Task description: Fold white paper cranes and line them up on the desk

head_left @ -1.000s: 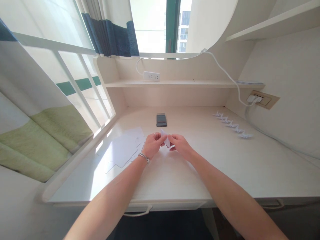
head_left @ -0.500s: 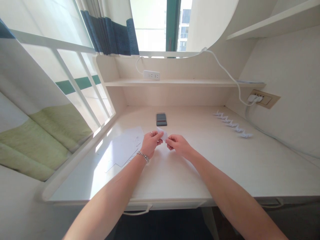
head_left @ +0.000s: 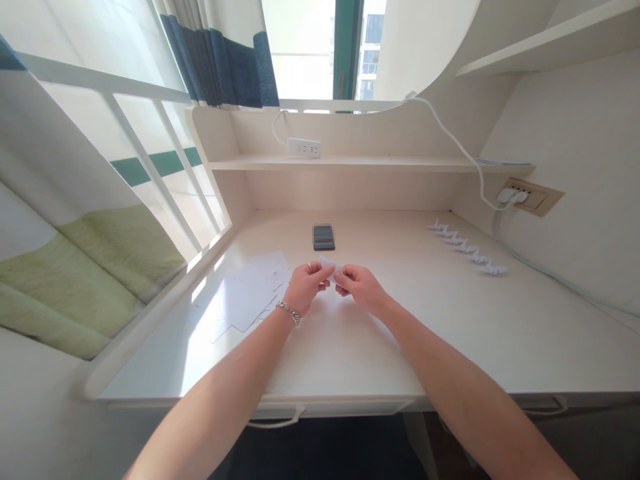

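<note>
Bare forearms (head_left: pixel 233 377) angle inward; the bare left hand (head_left: pixel 304 288) and bare right hand (head_left: pixel 363 288) nearly meet, fingers (head_left: pixel 324 285) curled, pinching.

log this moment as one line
left hand: holds paper | right hand: holds paper | sheets: left side | cranes: in row, right side

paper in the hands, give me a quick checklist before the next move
1. Left hand gripping the paper: ok, thumb on it.
2. Right hand on the paper: ok, at its other end.
3. Folds lined up: cannot tell, the hands hide most of it.
4. Phone out of the way: ok, beyond the hands.
5. Figures clear: ok, in a row off to the right.
6. Sheets clear of left hand: cannot tell, it overlaps their edge in view.
</note>
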Action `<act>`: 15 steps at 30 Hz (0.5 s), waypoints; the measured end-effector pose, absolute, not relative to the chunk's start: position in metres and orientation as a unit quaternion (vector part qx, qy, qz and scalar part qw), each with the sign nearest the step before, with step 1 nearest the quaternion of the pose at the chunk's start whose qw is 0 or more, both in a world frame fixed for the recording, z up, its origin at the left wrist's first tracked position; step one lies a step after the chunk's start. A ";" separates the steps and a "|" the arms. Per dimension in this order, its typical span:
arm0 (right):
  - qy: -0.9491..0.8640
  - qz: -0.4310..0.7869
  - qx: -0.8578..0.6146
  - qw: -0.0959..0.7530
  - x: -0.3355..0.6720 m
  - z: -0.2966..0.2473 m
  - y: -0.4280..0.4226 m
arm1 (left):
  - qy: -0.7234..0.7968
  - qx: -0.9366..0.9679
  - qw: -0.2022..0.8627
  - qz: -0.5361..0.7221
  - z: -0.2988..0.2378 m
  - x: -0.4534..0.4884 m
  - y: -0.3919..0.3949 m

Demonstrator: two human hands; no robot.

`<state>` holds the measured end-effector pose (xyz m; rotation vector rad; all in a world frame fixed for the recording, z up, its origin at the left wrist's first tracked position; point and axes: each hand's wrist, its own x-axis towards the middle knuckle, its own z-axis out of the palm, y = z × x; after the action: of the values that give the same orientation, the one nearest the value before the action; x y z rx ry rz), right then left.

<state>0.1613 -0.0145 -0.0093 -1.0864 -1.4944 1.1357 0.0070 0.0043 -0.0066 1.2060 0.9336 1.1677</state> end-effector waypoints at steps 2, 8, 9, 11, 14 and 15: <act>-0.611 0.473 -0.439 0.458 0.162 -0.010 -0.013 | 0.402 0.504 0.563 0.517 -0.005 0.005 0.006; -0.597 0.509 -0.437 0.441 0.163 -0.007 -0.016 | 0.413 0.487 0.539 0.549 -0.003 0.001 0.010; -0.591 0.514 -0.440 0.440 0.163 -0.006 -0.016 | 0.414 0.487 0.537 0.551 -0.003 0.001 0.010; -0.577 0.518 -0.448 0.444 0.162 -0.004 -0.017 | 0.414 0.488 0.532 0.554 -0.003 0.002 0.010; -0.557 0.505 -0.458 0.475 0.163 -0.002 -0.018 | 0.412 0.495 0.535 0.547 -0.003 0.005 0.008; -0.551 0.497 -0.461 0.485 0.163 -0.002 -0.018 | 0.412 0.497 0.536 0.544 -0.003 0.005 0.007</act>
<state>0.1625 -0.0176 -0.0021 -1.1231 -1.3422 1.2105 0.0054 0.0074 -0.0035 1.1833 0.9802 1.2960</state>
